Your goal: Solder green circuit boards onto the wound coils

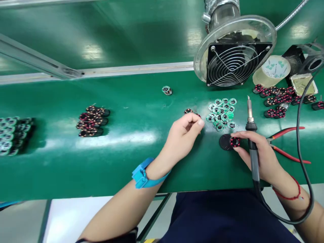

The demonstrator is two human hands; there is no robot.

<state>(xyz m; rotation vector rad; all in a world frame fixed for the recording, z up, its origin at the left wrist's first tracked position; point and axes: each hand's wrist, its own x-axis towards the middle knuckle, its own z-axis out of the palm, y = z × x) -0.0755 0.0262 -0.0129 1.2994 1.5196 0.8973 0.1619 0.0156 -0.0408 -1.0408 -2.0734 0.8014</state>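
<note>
R grip (265, 162) over green bench (126, 168)

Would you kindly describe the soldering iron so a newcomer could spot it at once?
On the green bench, find the round fan. Below it lies a heap of green circuit boards; just right of that stands the soldering iron, tip up, gripped in the right hand.

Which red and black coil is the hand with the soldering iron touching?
The coil sitting on the round black disc, under the right hand. No other coil is on that disc.
</note>
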